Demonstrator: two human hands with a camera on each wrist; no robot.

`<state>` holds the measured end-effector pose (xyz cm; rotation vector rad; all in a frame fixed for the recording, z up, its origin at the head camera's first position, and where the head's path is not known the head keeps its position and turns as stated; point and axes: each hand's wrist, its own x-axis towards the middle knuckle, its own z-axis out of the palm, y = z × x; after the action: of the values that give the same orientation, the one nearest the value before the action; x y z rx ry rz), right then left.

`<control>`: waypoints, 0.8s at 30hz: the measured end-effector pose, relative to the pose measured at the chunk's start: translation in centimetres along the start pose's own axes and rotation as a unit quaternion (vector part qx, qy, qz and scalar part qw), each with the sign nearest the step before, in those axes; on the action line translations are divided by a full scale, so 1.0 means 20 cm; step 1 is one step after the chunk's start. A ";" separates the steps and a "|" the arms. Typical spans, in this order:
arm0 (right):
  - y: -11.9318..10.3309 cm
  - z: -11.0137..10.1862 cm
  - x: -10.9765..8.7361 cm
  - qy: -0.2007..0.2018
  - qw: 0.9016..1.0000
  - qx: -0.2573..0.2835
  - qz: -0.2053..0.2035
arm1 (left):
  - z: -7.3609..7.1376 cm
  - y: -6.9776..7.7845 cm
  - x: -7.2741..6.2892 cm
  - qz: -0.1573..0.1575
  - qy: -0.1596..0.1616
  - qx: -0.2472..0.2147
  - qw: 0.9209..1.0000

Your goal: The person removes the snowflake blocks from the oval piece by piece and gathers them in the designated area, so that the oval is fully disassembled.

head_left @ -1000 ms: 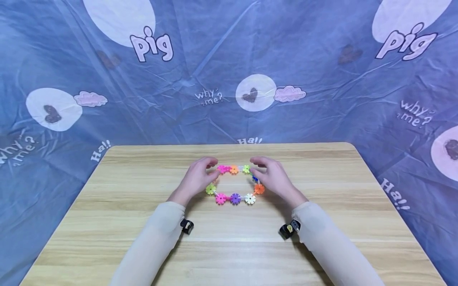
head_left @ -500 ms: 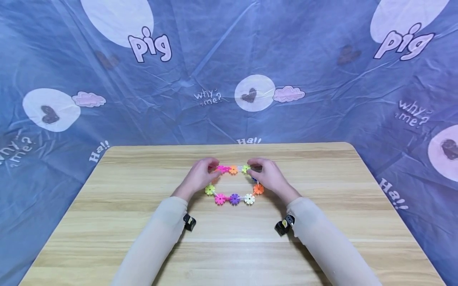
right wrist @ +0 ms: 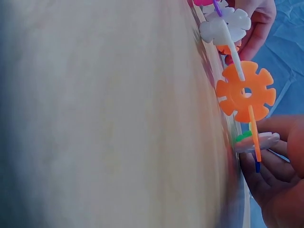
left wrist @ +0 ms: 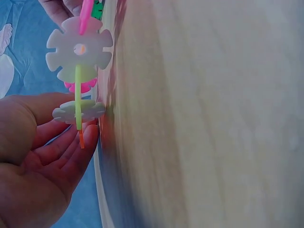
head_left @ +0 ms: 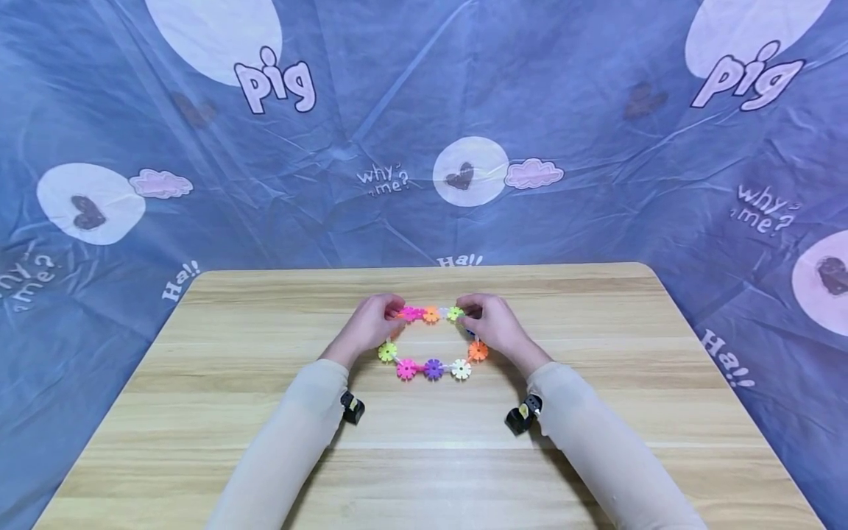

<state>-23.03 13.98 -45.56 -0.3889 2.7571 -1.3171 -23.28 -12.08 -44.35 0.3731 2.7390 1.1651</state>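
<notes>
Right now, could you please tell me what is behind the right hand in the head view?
Peeking out from behind the right hand is a sliver of a dark blue plastic piece, near the orange flower disc. The hand hides the rest.

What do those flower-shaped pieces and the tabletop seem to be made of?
Flower-shaped pieces: likely molded plastic, smooth, judging by the even bright colors and neat notches. Tabletop: wood or wood-look laminate, smooth with a soft sheen; grain streaks show, but I can't tell which.
</notes>
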 end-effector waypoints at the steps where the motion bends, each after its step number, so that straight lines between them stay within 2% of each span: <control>1: 0.00 0.00 0.00 0.000 1.000 -0.001 0.000 | 0.00 0.00 0.00 0.000 -0.001 0.000 1.000; 8: -0.01 0.01 0.00 0.014 1.000 0.019 0.011 | 0.00 0.00 0.00 0.005 0.004 -0.014 1.000; 16: -0.03 0.00 -0.02 0.019 0.999 0.036 0.020 | -0.01 0.01 -0.03 -0.006 0.010 -0.061 0.998; 24: -0.05 -0.02 -0.05 0.036 0.997 0.068 -0.004 | -0.02 0.03 -0.07 -0.006 0.033 -0.098 0.995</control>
<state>-21.88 13.94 -44.58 -0.3506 2.7045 -1.5385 -22.03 -12.40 -43.66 0.2973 2.6453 1.4518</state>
